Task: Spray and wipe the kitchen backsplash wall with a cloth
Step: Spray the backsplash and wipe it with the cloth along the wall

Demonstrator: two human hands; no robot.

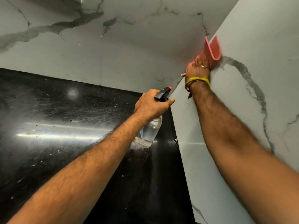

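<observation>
Two hands [152, 104], one spray bottle [149, 133], one pink cloth [210, 50], one black countertop [48, 118].

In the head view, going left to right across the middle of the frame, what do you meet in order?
Black countertop → left hand gripping the spray bottle → right hand with a yellow wrist thread, pressing the pink cloth into the corner → marble-veined side wall.
</observation>
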